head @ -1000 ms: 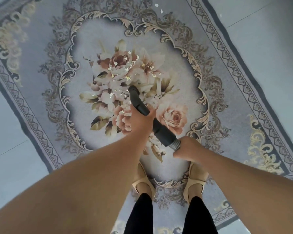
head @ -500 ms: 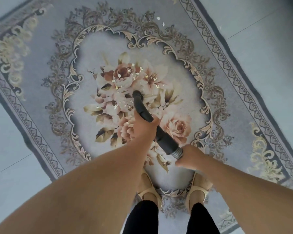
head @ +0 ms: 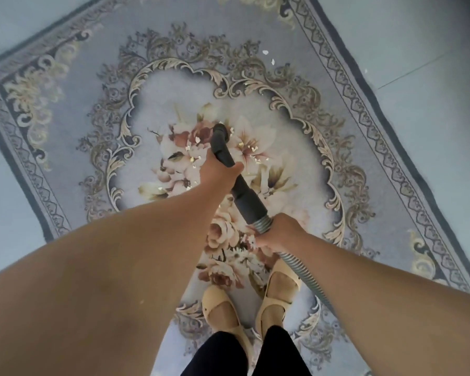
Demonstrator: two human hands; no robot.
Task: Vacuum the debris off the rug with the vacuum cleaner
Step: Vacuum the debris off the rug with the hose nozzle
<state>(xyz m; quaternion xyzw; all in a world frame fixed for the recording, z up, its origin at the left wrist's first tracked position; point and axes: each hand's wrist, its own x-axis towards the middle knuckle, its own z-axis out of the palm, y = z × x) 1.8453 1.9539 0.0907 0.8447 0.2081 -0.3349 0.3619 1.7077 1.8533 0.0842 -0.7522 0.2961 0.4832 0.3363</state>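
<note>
Now sucking up little bits (head: 198, 141) on the flowers in the middle of the rug (head: 65, 104), with left hand (head: 219, 172) curled tight round the black vacuum tube (head: 244, 191) and right hand (head: 280, 233) curled round the hose (head: 301, 270). Next, probably slide the nozzle (head: 221, 131) over bits just beside it.

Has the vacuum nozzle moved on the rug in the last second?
Yes. The nozzle has pushed forward, away from the person: it was below the brown flower, and is now level with that flower's right edge.
</note>
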